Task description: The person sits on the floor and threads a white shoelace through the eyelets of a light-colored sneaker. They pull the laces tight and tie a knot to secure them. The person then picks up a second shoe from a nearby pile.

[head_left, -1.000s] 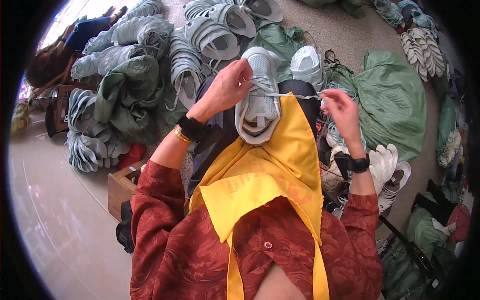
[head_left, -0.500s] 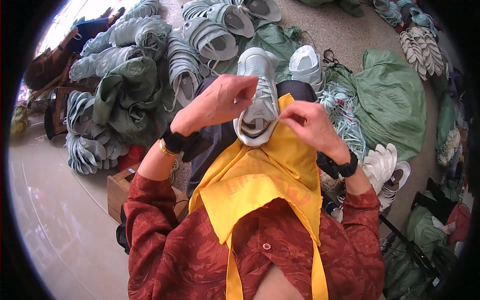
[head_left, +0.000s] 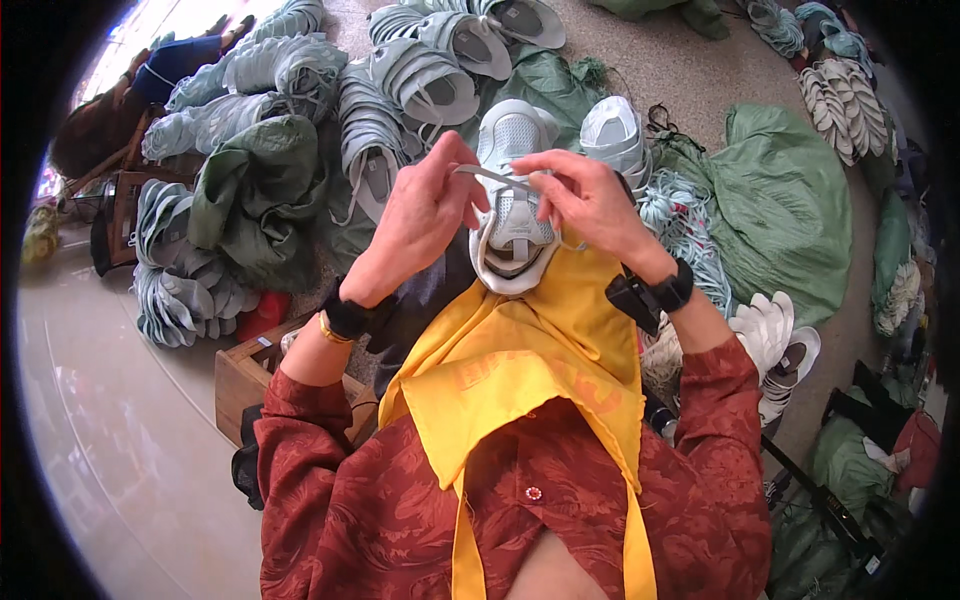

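A pale tiled floor (head_left: 110, 420) gives way to a rougher concrete floor (head_left: 690, 70), on which heaps of grey-green shoe uppers (head_left: 400, 90), stuffed green sacks (head_left: 790, 210) and a few white shoes (head_left: 775, 340) are piled. A small wooden crate (head_left: 245, 375) is set beside them.

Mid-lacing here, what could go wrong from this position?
The lace is only pinched between the left hand and right hand, so it may slip free. The grey shoe just rests on the yellow apron and could slide off the lap.
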The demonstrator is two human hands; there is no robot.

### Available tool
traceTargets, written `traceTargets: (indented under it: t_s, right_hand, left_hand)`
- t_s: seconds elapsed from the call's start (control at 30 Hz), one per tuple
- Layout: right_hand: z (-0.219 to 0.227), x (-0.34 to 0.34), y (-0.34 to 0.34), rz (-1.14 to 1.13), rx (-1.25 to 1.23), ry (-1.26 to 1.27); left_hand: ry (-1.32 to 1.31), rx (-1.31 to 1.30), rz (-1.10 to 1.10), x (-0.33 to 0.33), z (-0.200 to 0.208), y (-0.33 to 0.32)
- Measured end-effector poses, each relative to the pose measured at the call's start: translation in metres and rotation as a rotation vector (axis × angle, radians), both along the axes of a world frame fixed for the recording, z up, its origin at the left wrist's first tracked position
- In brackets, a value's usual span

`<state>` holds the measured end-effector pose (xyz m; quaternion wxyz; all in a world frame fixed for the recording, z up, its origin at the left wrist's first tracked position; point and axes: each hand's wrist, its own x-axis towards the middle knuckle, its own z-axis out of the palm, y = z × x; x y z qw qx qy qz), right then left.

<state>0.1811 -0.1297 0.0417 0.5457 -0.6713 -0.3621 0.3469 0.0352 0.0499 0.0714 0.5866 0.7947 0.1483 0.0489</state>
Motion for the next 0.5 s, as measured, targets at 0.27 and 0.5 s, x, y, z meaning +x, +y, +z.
traceTargets:
  t_s: [0.27, 0.5]
  right_hand:
    - [0.012, -0.003, 0.004, 0.153, -0.009, 0.223]
    - [0.037, 0.005, -0.042, 0.132, -0.029, 0.213]
  left_hand:
    - [-0.187, -0.493, -0.143, -0.004, 0.018, 0.006]
    - [-0.163, -0.496, -0.149, -0.002, 0.01, 0.009]
